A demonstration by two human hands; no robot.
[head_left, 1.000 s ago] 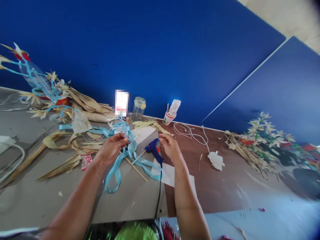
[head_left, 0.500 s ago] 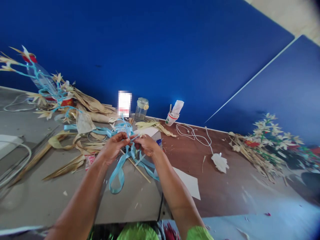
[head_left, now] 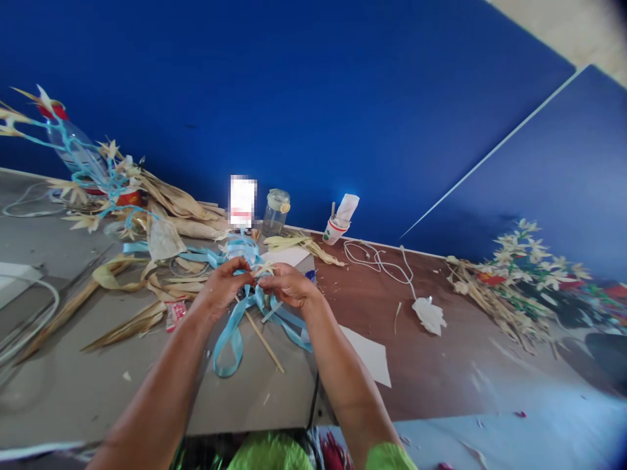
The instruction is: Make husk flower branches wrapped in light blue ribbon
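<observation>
1. Your left hand (head_left: 226,282) is closed, with the fingers pinched on the light blue ribbon (head_left: 234,329), just in front of the glass jar (head_left: 275,212).
2. Your right hand (head_left: 289,285) is also closed, and its fingertips meet the left hand's fingertips at the same small spot of ribbon.
3. Between both hands you hold a small pale star-shaped piece (head_left: 264,267); it touches the ribbon, but I cannot tell how it is fixed.
4. The ribbon hangs down from your hands in loops and lies on the grey table (head_left: 73,385), nearer to you than the jar.
5. A thin wooden stick (head_left: 262,339) lies under the ribbon loops, pointing away from the jar toward you.
6. A white sheet of paper (head_left: 369,356) lies on the table, right of your right forearm and well in front of the jar.
7. A paper cup (head_left: 333,232) stands just right of the jar, by the blue wall.
8. Dry husk strips (head_left: 161,202) are piled left of the jar.
9. A white cord (head_left: 377,261) lies right of the cup.
</observation>
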